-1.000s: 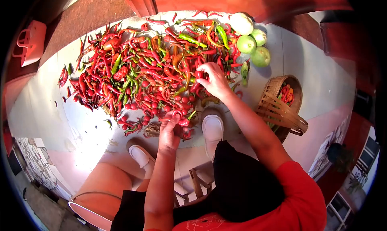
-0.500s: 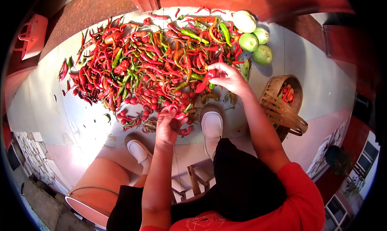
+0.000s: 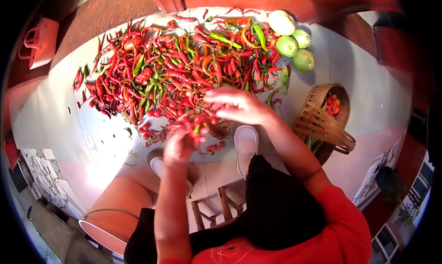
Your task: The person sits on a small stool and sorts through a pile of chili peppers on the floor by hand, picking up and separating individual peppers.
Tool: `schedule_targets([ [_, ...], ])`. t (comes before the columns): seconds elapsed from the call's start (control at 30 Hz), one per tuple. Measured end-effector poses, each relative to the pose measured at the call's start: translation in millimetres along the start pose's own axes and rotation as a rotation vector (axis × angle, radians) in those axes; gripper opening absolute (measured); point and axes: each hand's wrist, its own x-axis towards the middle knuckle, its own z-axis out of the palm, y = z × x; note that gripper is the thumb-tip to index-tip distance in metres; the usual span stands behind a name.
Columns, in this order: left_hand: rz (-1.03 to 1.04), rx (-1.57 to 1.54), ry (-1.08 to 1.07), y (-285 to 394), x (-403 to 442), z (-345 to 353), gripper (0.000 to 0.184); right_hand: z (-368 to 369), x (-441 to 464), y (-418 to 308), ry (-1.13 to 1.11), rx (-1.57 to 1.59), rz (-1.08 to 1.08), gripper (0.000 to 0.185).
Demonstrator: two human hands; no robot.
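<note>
A wide heap of red, orange and green peppers [image 3: 161, 66] lies on the pale floor. At its near edge my left hand [image 3: 180, 142] is closed round several red peppers [image 3: 197, 126], with a green part showing among them. My right hand [image 3: 237, 106] is just up and right of it, over the heap, smeared by motion. Its fingers point left toward the held peppers, and whether anything is between them is unclear.
Pale green round gourds [image 3: 287, 46] sit at the heap's upper right. A wicker basket [image 3: 343, 105] holding peppers stands on the right. An orange bucket [image 3: 115, 204] is at lower left, a pink bag [image 3: 44, 43] at upper left. Wooden stool legs [image 3: 224, 204] show below.
My right hand, which held a red pepper, has swung left and down close to my left hand. My left hand has shifted slightly left and is raised off the near edge with its peppers.
</note>
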Motion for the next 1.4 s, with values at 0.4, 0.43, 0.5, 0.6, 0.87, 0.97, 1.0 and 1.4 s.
schedule_targets([
  [0.4, 0.760, 1.019, 1.319, 218.1, -378.9, 16.3, 0.035, -54.5, 41.8, 74.9, 0.675, -0.874, 0.339, 0.028],
  [0.43, 0.675, 1.098, 1.333, 229.4, -432.5, -13.1, 0.035, -54.3, 44.1, 71.4, 0.613, -0.907, 0.460, 0.031],
  [0.5, 0.724, 1.088, 1.373, 210.0, -487.4, -72.0, 0.033, -56.9, 44.2, 73.1, 0.517, -0.949, 0.576, 0.033],
  [0.6, 0.689, 1.017, 1.541, 178.2, -545.8, -143.3, 0.036, -65.6, 38.0, 71.2, 0.373, -0.716, 0.641, 0.035],
  [0.87, 0.231, 1.656, 1.321, 194.1, -412.8, -35.8, 0.049, -81.1, 21.0, 69.6, 0.756, -0.673, 0.336, 0.029],
  [0.97, 0.207, 1.927, 1.033, 172.2, -287.5, 65.2, 0.045, -76.3, 12.4, 51.5, 0.754, -0.588, 0.185, 0.016],
  [1.0, 0.161, 1.985, 0.934, 158.6, -252.1, 85.6, 0.046, -75.1, 10.7, 51.8, 0.728, -0.427, 0.104, 0.012],
  [1.4, 0.147, 2.372, -0.471, -62.5, -68.0, 65.8, 0.051, -53.8, -21.1, 59.1, 0.226, -0.932, 0.132, 0.028],
])
